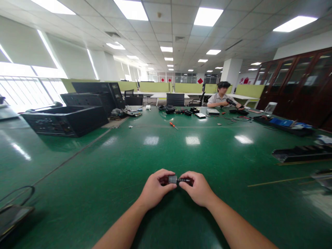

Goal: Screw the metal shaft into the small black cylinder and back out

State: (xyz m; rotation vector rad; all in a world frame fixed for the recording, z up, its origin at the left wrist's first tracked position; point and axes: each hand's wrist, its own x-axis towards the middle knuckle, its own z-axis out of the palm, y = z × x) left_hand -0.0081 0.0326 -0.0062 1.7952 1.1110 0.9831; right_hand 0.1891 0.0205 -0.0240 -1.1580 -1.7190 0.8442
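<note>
Low over the green table, my left hand is closed on a short grey cylinder, gripped between thumb and fingers. My right hand pinches a thin dark ridged shaft in line with the cylinder's right end. Both pieces lie level and meet in the small gap between my hands. Whether they are joined, I cannot tell. My fingers hide the outer ends of both.
An orange screwdriver lies ahead. Black computer cases stand at the left. Across the table sits a person holding a dark tool. Black trays are at the right, and a dark flat device with a cable is near left.
</note>
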